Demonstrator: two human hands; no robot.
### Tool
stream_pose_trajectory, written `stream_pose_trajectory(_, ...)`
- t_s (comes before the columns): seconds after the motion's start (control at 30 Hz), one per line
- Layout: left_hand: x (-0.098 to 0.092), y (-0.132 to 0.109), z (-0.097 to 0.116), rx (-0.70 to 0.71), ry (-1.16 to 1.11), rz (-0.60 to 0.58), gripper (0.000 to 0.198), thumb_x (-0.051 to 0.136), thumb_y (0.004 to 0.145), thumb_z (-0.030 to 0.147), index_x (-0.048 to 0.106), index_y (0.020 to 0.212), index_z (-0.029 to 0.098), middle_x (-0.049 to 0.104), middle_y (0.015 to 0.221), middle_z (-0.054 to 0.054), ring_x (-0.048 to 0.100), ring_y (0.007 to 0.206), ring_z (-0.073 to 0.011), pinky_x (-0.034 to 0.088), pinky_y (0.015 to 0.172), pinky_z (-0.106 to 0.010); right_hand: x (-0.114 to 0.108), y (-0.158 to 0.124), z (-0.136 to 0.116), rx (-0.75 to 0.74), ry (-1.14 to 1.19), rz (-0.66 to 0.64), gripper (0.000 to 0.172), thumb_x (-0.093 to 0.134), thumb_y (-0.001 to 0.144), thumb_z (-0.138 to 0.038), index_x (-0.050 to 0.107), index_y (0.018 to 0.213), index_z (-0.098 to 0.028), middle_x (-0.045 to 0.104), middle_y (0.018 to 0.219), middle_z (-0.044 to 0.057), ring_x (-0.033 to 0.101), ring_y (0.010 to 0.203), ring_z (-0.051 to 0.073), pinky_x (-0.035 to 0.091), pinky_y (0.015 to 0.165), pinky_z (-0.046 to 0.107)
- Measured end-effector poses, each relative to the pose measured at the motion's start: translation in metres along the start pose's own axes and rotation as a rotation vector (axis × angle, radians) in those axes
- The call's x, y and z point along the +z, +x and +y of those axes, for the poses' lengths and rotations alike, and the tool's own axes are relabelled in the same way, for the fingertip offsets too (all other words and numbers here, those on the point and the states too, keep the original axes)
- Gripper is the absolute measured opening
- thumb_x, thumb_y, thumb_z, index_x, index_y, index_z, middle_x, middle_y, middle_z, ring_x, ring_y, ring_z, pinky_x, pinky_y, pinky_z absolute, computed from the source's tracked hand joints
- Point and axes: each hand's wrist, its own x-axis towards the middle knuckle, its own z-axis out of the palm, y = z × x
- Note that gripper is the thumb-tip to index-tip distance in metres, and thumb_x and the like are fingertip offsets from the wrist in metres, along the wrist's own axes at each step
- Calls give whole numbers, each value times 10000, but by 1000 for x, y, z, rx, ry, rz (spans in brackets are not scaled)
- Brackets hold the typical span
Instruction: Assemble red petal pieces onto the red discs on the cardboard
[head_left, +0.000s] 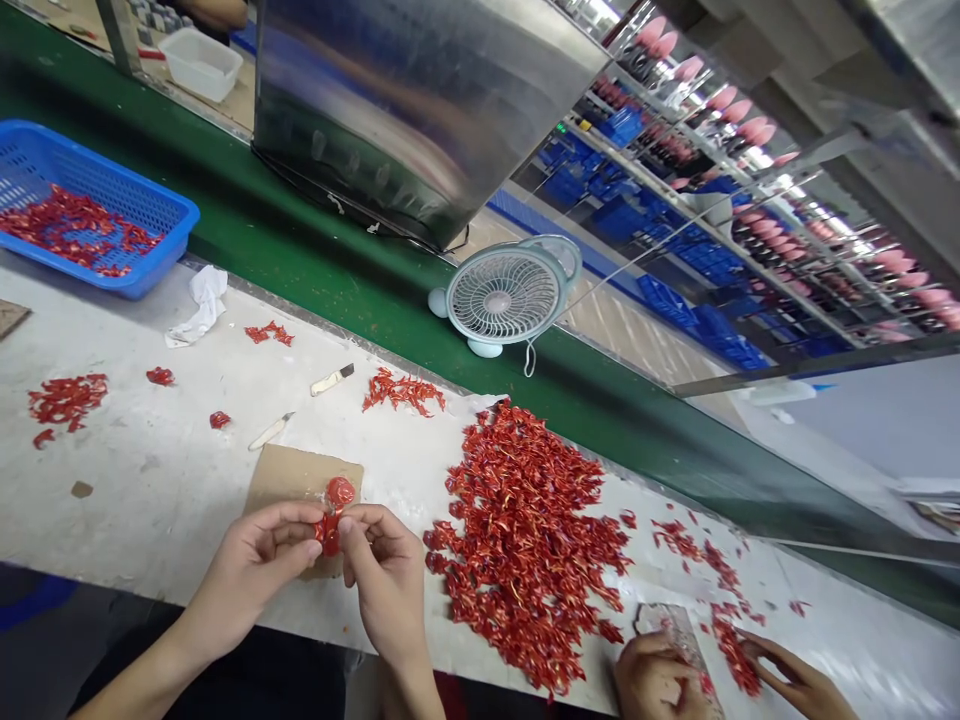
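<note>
Glossy, lumpy red piece (330,536) pinched between fingertips (310,551) of left hand (251,562), right hand (391,575); spiky red heap (536,540), three o'clock.

A pale, stained worktop (150,500) ran across the foreground, bordered by a long green strip (345,262). A pale blue fan (499,300) stood over the strip, near a big steel housing (420,90) with blurred reflections on its face. Beyond, at the upper right, stretched long racks (643,182) with rows of pink items (756,130) and blue crates (724,335), among bright white lights (602,11). A plain greyish panel (885,410) showed at the far right.
</note>
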Motion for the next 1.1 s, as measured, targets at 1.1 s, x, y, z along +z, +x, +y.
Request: stream_pose_trajectory(1.1, -53, 30, 60, 532, 819, 525, 346, 576, 934, 368, 613, 1243, 216, 582, 1257, -50, 577, 1130, -256, 444, 1024, -335, -72, -41, 59, -165, -273, 427, 210, 704, 846, -345, 587, 981, -235, 656, 799, 20, 644, 687, 187, 547, 627, 282)
